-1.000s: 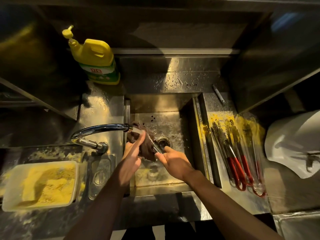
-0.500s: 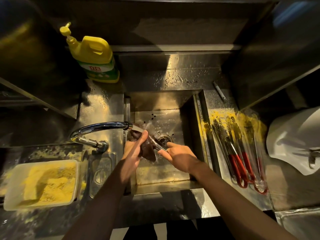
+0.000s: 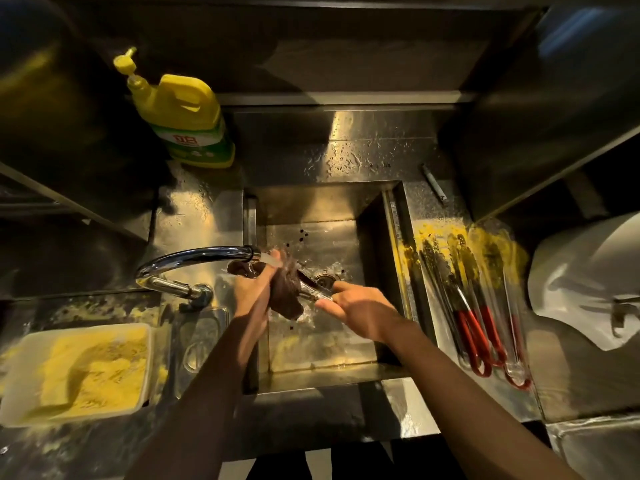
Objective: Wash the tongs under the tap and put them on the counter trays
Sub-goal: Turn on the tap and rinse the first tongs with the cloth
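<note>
Over the steel sink (image 3: 311, 202), my right hand (image 3: 356, 308) grips a pair of metal tongs (image 3: 313, 287) by the handle end. Their far end is wrapped in a dark brown cloth (image 3: 285, 291) that my left hand (image 3: 252, 289) presses around them. Water runs from the chrome tap (image 3: 194, 258) onto the cloth and my left fingers. Several red-handled tongs (image 3: 471, 306) smeared with yellow batter lie side by side on the counter to the right of the sink.
A yellow dish-soap bottle (image 3: 183, 116) stands behind the sink at the left. A white tub of yellow batter (image 3: 79, 372) sits at the near left, with a clear lid (image 3: 201, 344) beside it. A pen (image 3: 434, 183) lies at the back right. White paper roll (image 3: 588, 278) at far right.
Both hands have stayed under the tap, rubbing the cloth along the tongs; the right hand shifted slightly right and back. The view tilted a little.
</note>
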`<state>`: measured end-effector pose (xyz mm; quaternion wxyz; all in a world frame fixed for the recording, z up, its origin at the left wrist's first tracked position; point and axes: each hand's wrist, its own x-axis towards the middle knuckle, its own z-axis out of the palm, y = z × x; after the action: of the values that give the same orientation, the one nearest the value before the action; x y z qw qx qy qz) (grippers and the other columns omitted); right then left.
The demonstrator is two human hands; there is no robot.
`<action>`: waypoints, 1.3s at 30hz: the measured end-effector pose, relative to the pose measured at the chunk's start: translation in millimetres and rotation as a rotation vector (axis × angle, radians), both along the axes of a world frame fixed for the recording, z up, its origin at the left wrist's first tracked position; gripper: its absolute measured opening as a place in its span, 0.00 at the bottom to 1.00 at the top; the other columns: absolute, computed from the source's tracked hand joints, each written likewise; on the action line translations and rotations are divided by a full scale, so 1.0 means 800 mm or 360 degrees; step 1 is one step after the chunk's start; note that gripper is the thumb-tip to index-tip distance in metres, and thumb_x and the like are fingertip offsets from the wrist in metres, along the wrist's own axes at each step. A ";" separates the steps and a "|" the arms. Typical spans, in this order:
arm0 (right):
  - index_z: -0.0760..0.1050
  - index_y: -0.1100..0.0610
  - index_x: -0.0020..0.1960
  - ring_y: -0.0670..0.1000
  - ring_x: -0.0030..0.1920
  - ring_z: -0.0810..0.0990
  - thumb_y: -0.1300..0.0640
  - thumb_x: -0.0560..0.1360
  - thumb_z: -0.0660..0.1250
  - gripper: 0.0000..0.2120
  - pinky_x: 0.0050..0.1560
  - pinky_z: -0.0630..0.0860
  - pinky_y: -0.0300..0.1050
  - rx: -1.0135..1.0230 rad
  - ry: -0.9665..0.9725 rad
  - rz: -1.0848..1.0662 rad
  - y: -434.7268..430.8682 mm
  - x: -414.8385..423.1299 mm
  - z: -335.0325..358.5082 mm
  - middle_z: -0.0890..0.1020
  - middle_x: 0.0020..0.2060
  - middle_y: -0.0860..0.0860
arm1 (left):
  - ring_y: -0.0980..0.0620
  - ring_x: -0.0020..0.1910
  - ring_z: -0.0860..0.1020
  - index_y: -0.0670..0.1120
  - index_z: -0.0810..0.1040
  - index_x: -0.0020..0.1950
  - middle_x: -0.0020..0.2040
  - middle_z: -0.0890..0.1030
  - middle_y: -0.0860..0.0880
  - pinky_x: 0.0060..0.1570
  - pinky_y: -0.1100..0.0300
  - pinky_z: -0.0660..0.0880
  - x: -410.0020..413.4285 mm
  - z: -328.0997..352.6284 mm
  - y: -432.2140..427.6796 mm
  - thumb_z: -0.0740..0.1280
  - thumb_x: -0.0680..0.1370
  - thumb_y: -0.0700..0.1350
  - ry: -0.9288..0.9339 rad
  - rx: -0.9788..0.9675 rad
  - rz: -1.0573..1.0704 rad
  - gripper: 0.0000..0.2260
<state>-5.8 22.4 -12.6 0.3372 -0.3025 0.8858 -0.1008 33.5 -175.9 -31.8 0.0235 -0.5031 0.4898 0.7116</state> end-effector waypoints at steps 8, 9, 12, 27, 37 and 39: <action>0.81 0.52 0.45 0.49 0.44 0.77 0.38 0.83 0.51 0.26 0.51 0.74 0.47 -0.0079 0.0002 -0.0216 0.032 0.009 -0.015 0.75 0.48 0.50 | 0.40 0.53 0.83 0.38 0.73 0.66 0.58 0.82 0.38 0.55 0.42 0.79 0.006 0.001 0.002 0.69 0.77 0.38 0.0166 0.0474 0.0204 0.18; 0.80 0.51 0.42 0.47 0.42 0.76 0.38 0.83 0.52 0.25 0.48 0.73 0.45 -0.0123 0.0018 -0.0306 0.034 0.015 -0.018 0.75 0.48 0.49 | 0.40 0.52 0.83 0.38 0.73 0.66 0.58 0.82 0.37 0.53 0.43 0.79 0.005 0.002 0.001 0.68 0.78 0.39 0.0158 0.0531 0.0254 0.17; 0.76 0.50 0.40 0.43 0.36 0.72 0.38 0.82 0.51 0.24 0.40 0.66 0.39 -0.0214 0.0069 -0.0474 0.030 0.031 -0.018 0.71 0.45 0.44 | 0.41 0.53 0.81 0.37 0.76 0.61 0.58 0.81 0.38 0.55 0.45 0.77 0.001 0.009 0.005 0.63 0.80 0.41 0.0227 0.0729 0.0412 0.12; 0.81 0.52 0.44 0.49 0.43 0.80 0.38 0.83 0.50 0.26 0.48 0.76 0.46 -0.0201 0.0131 -0.0270 -0.011 0.030 -0.006 0.76 0.55 0.47 | 0.42 0.58 0.75 0.40 0.75 0.60 0.58 0.78 0.38 0.66 0.44 0.70 -0.001 0.016 -0.013 0.57 0.81 0.55 0.0348 0.0661 0.0389 0.20; 0.72 0.47 0.37 0.49 0.40 0.75 0.37 0.82 0.49 0.23 0.45 0.71 0.46 -0.0371 -0.0018 -0.0287 -0.015 0.043 -0.002 0.72 0.45 0.44 | 0.47 0.48 0.79 0.36 0.75 0.61 0.57 0.80 0.36 0.36 0.62 0.78 0.005 0.001 -0.015 0.62 0.82 0.39 -0.0005 0.0380 -0.0032 0.11; 0.70 0.47 0.33 0.50 0.43 0.76 0.36 0.82 0.49 0.25 0.47 0.67 0.43 -0.0419 -0.0073 -0.0322 -0.016 0.045 -0.002 0.74 0.47 0.47 | 0.44 0.50 0.79 0.35 0.73 0.62 0.54 0.80 0.38 0.38 0.61 0.80 0.005 0.001 -0.010 0.67 0.79 0.39 0.0036 0.0258 -0.0038 0.14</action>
<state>30.3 10.0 -14.0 0.3031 -0.2510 0.8829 -0.2562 37.4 -183.8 -31.2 0.0673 -0.4856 0.4368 0.7543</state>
